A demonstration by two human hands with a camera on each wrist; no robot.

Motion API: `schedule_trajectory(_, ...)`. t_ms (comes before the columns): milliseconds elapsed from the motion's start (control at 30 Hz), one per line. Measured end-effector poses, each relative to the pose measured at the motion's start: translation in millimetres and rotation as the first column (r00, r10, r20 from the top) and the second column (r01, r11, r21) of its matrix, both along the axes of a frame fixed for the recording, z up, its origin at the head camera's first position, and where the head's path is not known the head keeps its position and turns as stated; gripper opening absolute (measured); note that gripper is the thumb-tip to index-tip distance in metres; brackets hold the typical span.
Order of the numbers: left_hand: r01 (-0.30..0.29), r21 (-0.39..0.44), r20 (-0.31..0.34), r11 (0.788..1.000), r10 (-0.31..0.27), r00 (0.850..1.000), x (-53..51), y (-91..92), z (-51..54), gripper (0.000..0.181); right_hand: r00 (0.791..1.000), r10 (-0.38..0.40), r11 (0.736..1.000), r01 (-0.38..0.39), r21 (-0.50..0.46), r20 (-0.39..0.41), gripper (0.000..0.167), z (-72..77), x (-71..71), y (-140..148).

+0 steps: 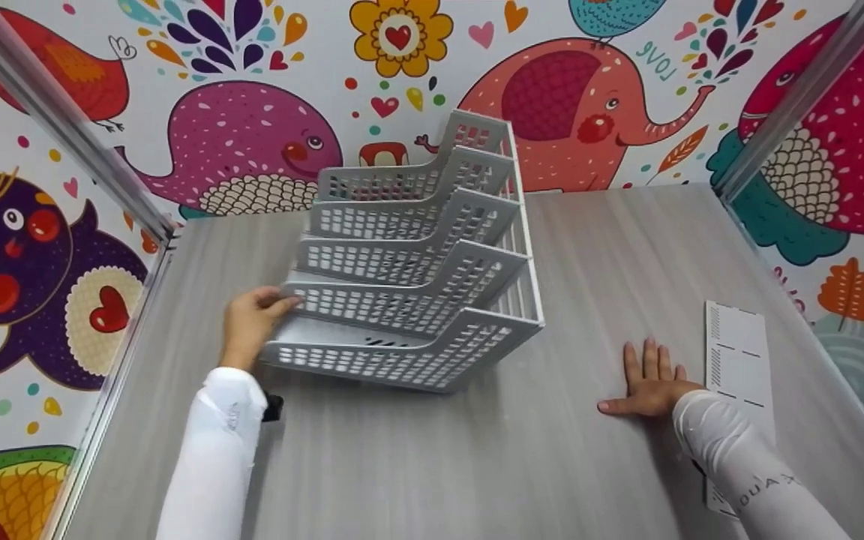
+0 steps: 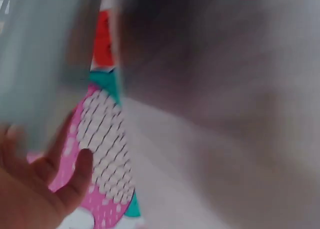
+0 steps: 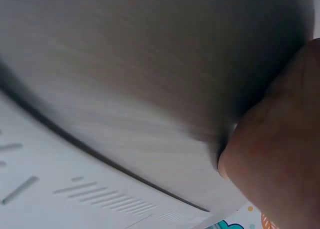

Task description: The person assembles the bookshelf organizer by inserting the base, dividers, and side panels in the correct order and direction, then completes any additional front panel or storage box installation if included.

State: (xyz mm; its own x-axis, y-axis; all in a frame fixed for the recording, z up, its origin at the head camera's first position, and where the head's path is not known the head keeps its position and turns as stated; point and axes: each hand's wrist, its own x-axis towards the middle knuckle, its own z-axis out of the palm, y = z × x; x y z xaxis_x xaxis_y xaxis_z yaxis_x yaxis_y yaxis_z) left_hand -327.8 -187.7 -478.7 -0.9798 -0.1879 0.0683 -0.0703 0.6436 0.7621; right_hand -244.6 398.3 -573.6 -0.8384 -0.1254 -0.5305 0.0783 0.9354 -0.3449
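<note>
A grey plastic file rack (image 1: 402,300) stands on the table in the head view, its several perforated dividers stepping back towards the far wall. At its near left side, my left hand (image 1: 252,319) pinches the edge of a divider between thumb and fingers. In the left wrist view that hand (image 2: 45,189) is beside a blurred grey panel (image 2: 40,64). My right hand (image 1: 649,382) lies flat on the table with its fingers spread, away from the rack. The right wrist view catches only part of this hand (image 3: 280,149).
A long white slotted panel (image 1: 739,345) lies on the table beside and partly under the right forearm. A small black object (image 1: 273,408) shows by the left cuff. Walls with cartoon animals (image 1: 237,135) and metal posts (image 1: 64,120) border the wood-grain table (image 1: 417,465).
</note>
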Motion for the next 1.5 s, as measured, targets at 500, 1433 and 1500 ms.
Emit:
schedule_trajectory(500, -0.169, -0.203, -0.125, 0.965, 0.145, 0.981, 37.8, 4.3, 94.1, 0.032, 1.000, -0.024, 1.000, 0.024, -0.014, -0.017, 0.139, 1.9, 2.9, 9)
schedule_trajectory(1433, 0.328, -0.313, 0.196, 0.891, -0.278, 0.940, 42.9, 101.6, 149.7, 0.080, 0.999, -0.004, 0.999, 0.002, -0.051, -0.037, 0.135, 9.6, 7.0, -2)
schedule_trajectory(1500, 0.336, -0.320, 0.196, 0.886, -0.285, 0.938, 44.3, 106.6, 152.8, 0.080, 0.999, -0.001, 0.998, -0.001, -0.061, -0.038, 0.135, 9.4, 8.0, -4)
